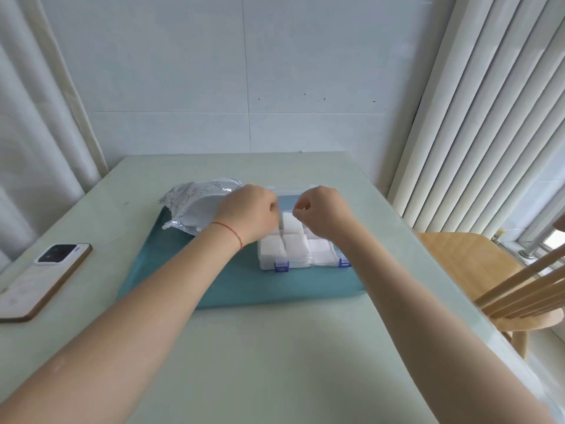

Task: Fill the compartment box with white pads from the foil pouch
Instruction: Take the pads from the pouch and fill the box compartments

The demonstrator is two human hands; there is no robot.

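My left hand pinches a thin strip over the box of pads; right hand curled, grip unclear; pouch at ten o'clock.

A single head-worn wide-angle camera is looking forward and down from the person's own seat, facing a pale tiled wall; it is sitting close above the pale green tabletop, with both bare forearms reaching away from the lower corners; no second view is sharing the scene
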